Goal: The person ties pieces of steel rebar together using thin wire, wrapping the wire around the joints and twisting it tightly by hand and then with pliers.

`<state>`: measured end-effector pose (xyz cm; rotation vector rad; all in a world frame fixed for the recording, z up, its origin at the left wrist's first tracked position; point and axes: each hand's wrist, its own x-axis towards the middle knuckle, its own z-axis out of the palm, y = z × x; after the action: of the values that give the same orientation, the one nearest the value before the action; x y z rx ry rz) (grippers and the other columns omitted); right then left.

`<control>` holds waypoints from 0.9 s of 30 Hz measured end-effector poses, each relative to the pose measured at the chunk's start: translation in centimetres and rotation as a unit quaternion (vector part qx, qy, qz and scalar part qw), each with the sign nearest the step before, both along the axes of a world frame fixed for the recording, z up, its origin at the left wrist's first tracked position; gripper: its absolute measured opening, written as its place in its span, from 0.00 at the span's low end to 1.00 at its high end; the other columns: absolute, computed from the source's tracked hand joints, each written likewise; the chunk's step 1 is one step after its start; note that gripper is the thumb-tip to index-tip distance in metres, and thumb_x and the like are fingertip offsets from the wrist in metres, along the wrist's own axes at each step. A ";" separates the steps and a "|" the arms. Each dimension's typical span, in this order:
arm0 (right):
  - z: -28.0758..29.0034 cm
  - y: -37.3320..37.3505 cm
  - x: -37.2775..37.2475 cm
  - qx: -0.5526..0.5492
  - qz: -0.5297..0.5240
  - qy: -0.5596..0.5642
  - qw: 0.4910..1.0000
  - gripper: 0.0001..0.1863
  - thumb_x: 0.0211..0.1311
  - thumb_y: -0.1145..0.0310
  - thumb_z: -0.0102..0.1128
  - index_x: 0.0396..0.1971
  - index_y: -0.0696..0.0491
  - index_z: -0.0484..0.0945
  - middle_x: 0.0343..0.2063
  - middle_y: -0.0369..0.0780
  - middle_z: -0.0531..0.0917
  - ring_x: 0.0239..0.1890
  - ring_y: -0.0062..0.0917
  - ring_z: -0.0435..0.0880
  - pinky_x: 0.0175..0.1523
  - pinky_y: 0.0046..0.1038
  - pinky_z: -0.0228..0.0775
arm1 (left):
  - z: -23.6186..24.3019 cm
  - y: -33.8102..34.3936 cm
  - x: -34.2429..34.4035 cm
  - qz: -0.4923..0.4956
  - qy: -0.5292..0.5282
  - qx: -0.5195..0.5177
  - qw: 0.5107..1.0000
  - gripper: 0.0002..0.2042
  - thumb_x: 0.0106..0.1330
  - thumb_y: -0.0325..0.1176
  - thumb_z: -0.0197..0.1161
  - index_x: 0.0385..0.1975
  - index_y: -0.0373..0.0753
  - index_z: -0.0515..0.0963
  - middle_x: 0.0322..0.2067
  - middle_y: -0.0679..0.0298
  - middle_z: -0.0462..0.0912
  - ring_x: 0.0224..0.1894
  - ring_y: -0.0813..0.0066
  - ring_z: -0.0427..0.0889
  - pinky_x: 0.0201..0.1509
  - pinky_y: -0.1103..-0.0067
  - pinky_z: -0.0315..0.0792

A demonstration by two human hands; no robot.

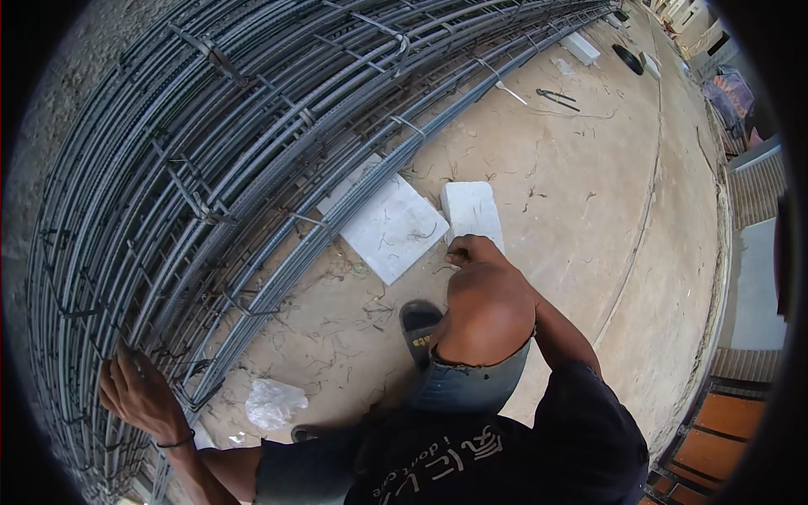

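The person's left hand [143, 396], a dark cord around its wrist, reaches into the long steel bars [278, 143] at the lower left. Its fingers are bent down against the metal, but whether they grip a bar cannot be told. The right hand [471, 250] is beside the bare, rounded knee [488, 316], its fingers curled inward; whether something thin is pinched between them cannot be made out.

The bars, grey and ribbed, lie in a deep bundle sweeping from the lower left to the upper right, bowed by the lens. Thinner bent ties [408, 126] cross them at intervals, forming open cages. Partly under the near edge rests a flat, matte white slab [391, 223] with crisp corners, strewn with wire scraps. Just beside it sits a smaller white block [473, 208], near the right hand.

The concrete floor [581, 219] is tan and smooth, littered with fine, curled wire. A crumpled, filmy white plastic bag [275, 402] lies near the bars; farther off are dark metal pincers [557, 99] with slim, spread handles. A black sandal [419, 324] shows beside the frayed denim [475, 387].
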<state>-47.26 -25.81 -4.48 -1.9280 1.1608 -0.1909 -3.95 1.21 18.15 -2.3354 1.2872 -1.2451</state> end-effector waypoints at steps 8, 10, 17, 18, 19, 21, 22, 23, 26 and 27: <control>-3.6 1.4 0.0 -0.030 0.077 -0.025 0.996 0.09 0.55 0.66 0.63 0.32 0.56 0.79 0.29 0.46 0.82 0.33 0.37 0.81 0.40 0.34 0.70 | 2.4 -0.1 0.7 -0.139 0.081 0.071 0.984 0.14 0.57 0.20 0.60 0.44 0.30 0.76 0.29 0.55 0.73 0.37 0.59 0.73 0.38 0.66 0.68; -2.2 0.8 0.4 -0.027 0.078 0.016 0.996 0.10 0.54 0.65 0.60 0.31 0.55 0.80 0.30 0.48 0.82 0.34 0.41 0.81 0.40 0.36 0.71 | 4.6 0.0 1.6 -0.189 0.160 0.107 0.963 0.13 0.52 0.19 0.63 0.39 0.31 0.77 0.26 0.56 0.72 0.31 0.61 0.73 0.33 0.68 0.67; -0.1 -2.3 1.1 -0.036 0.084 -0.047 0.995 0.10 0.55 0.65 0.63 0.31 0.57 0.79 0.29 0.47 0.83 0.33 0.38 0.82 0.39 0.34 0.71 | 6.8 -1.0 7.1 -0.220 0.534 0.044 0.815 0.09 0.38 0.25 0.70 0.19 0.31 0.77 0.15 0.62 0.73 0.17 0.74 0.72 0.23 0.76 0.64; 0.3 -2.5 2.0 -0.010 0.081 -0.071 0.994 0.11 0.56 0.65 0.63 0.32 0.57 0.79 0.29 0.46 0.83 0.32 0.36 0.82 0.38 0.34 0.71 | 7.1 -1.1 7.1 -0.186 0.609 0.032 0.770 0.10 0.40 0.27 0.72 0.18 0.31 0.77 0.15 0.65 0.74 0.17 0.80 0.72 0.20 0.80 0.63; 0.6 -2.9 2.8 0.013 0.078 -0.095 0.992 0.11 0.57 0.64 0.63 0.32 0.57 0.79 0.29 0.45 0.83 0.32 0.34 0.82 0.38 0.33 0.71 | 7.3 -1.2 7.3 -0.168 0.637 0.034 0.751 0.10 0.43 0.28 0.72 0.18 0.31 0.77 0.15 0.65 0.74 0.17 0.81 0.72 0.19 0.81 0.63; 0.9 -3.4 4.9 0.070 0.105 -0.170 0.977 0.12 0.59 0.62 0.62 0.33 0.56 0.80 0.27 0.40 0.83 0.30 0.24 0.79 0.35 0.30 0.71 | 7.3 -1.3 7.6 -0.130 0.690 0.037 0.711 0.09 0.47 0.28 0.71 0.18 0.31 0.77 0.14 0.66 0.73 0.15 0.82 0.71 0.18 0.83 0.62; 1.4 -3.5 6.3 0.163 0.116 -0.184 0.962 0.13 0.60 0.61 0.61 0.34 0.56 0.79 0.27 0.37 0.82 0.30 0.21 0.78 0.35 0.28 0.70 | 7.2 -1.5 7.4 -0.141 0.681 0.042 0.718 0.10 0.51 0.30 0.70 0.16 0.32 0.76 0.13 0.67 0.73 0.13 0.82 0.69 0.16 0.83 0.61; 2.0 -3.5 7.7 0.255 0.125 -0.196 0.938 0.14 0.61 0.59 0.60 0.34 0.56 0.79 0.27 0.34 0.81 0.30 0.17 0.77 0.34 0.25 0.70 | 6.6 -1.0 7.7 -0.150 0.670 0.018 0.727 0.11 0.51 0.30 0.70 0.15 0.32 0.76 0.13 0.67 0.73 0.12 0.83 0.69 0.15 0.83 0.60; 2.3 -1.7 11.1 0.387 0.248 -0.251 0.852 0.15 0.65 0.58 0.56 0.37 0.56 0.77 0.27 0.32 0.78 0.31 0.15 0.75 0.37 0.21 0.69 | 5.8 -0.2 8.1 -0.130 0.670 -0.022 0.730 0.13 0.49 0.34 0.70 0.13 0.34 0.74 0.12 0.67 0.72 0.13 0.84 0.68 0.15 0.84 0.59; 2.2 -0.7 12.0 0.424 0.295 -0.271 0.812 0.14 0.67 0.58 0.53 0.39 0.55 0.77 0.28 0.32 0.78 0.31 0.15 0.74 0.38 0.21 0.69 | 6.0 -0.3 7.8 -0.120 0.669 -0.023 0.733 0.13 0.48 0.34 0.70 0.12 0.34 0.74 0.12 0.67 0.72 0.13 0.84 0.68 0.16 0.84 0.58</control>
<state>-35.24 -26.52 -2.31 -1.1953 0.1408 0.1105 3.85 0.87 24.11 -3.1522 1.8306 0.7691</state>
